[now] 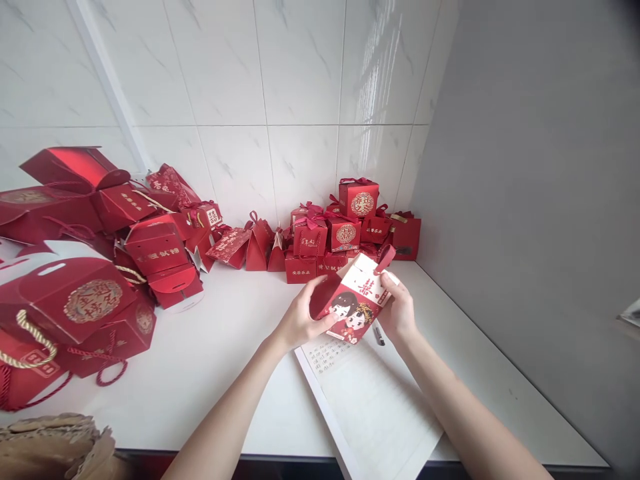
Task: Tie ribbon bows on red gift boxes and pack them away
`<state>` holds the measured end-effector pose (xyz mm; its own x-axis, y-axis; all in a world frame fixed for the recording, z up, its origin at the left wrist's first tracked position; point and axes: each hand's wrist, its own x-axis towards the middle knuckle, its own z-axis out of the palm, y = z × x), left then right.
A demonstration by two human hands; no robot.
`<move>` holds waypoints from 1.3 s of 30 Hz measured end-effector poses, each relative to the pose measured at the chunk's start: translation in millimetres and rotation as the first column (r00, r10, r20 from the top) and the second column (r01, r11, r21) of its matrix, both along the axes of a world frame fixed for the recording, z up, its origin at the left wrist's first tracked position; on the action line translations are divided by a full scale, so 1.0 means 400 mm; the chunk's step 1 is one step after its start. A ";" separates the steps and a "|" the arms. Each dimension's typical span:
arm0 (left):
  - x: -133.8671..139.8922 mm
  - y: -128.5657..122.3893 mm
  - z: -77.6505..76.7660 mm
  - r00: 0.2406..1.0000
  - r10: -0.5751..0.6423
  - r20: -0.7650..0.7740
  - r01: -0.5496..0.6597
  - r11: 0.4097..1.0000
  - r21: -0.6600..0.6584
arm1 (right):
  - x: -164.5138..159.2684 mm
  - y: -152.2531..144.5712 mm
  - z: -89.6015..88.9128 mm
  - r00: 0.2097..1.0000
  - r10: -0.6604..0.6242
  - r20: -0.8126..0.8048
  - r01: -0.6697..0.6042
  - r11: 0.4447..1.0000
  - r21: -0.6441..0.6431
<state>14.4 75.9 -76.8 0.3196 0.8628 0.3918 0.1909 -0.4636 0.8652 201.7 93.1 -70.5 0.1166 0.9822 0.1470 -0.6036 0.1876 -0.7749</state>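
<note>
Double-happiness gift box (356,301), gripped from opposite sides by the left hand (303,319) and right hand (401,312), hangs above a notebook (370,413) overhanging the worktop's (240,353) front edge; probably light, creasable card, best held by its folds.

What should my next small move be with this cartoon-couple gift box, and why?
Probably pinch the red ribbon loop with your right hand: the loop stands out just above that thumb, while your left hand grips the opposite side of the cartoon-couple gift box, which should steady it.
</note>
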 end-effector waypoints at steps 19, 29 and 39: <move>0.021 0.005 0.035 0.732 0.276 0.623 0.309 0.681 -0.664 | -0.031 0.014 -0.031 0.956 0.247 0.158 -0.230 0.966 -0.119; 0.009 0.011 0.029 0.681 0.197 0.705 0.563 0.476 -0.676 | -0.002 0.028 -0.025 0.695 0.009 0.719 0.078 0.993 -0.087; 0.007 0.014 0.031 0.656 0.246 0.713 0.562 0.472 -0.679 | 0.040 0.022 -0.049 -0.225 0.222 0.949 0.318 0.937 -0.144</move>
<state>17.1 81.7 -64.4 0.4972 0.8174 -0.2909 -0.5710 0.5607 0.5997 217.8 101.8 -90.3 0.1506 0.9860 -0.0718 0.9092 -0.1666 -0.3817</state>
